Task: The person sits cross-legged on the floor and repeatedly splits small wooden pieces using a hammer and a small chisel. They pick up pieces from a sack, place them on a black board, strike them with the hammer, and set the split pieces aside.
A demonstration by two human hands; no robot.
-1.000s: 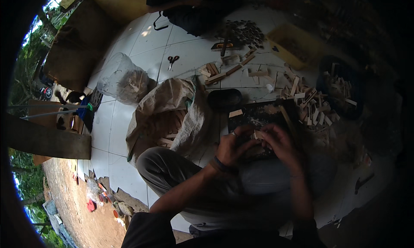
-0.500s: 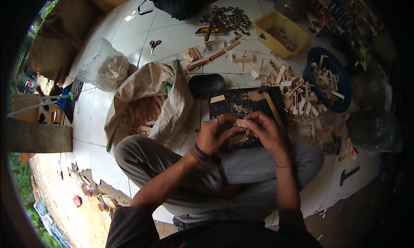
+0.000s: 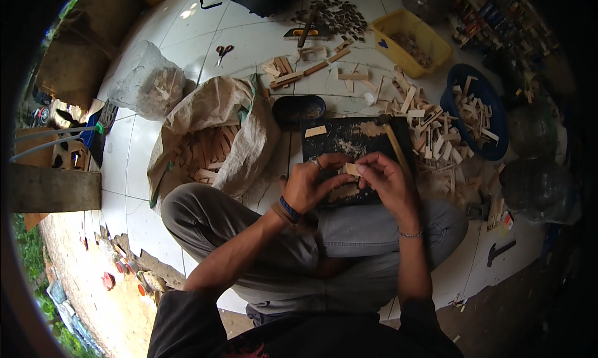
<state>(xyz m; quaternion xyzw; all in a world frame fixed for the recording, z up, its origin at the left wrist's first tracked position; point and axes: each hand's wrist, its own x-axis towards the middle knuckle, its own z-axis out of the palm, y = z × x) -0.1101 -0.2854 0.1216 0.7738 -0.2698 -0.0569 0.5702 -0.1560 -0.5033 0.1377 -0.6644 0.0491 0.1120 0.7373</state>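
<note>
A small flat piece of pale wood (image 3: 354,169) is pinched between the thumb and fingers of my right hand (image 3: 391,182). My left hand (image 3: 309,182) closes on the same piece from the other side, its thumb and forefinger at the left end. Both hands are over a dark board (image 3: 324,147) in front of my crossed legs. A short wood strip (image 3: 315,131) lies on the board's far left corner, and wood dust is scattered across it. Along the board's right side lies a hammer with a wooden handle (image 3: 398,151).
An open woven sack (image 3: 249,137) of wood strips is at left, beside an oval dark tray (image 3: 299,110). Loose wood pieces (image 3: 436,124) pile up at right near a blue basin (image 3: 476,112). Farther back are a yellow tub (image 3: 412,43) and scissors (image 3: 223,54). Another hammer (image 3: 499,252) lies at lower right.
The wood piece has turned slightly between my fingers, and both hands stay close together over the board. The whole view has shifted a little.
</note>
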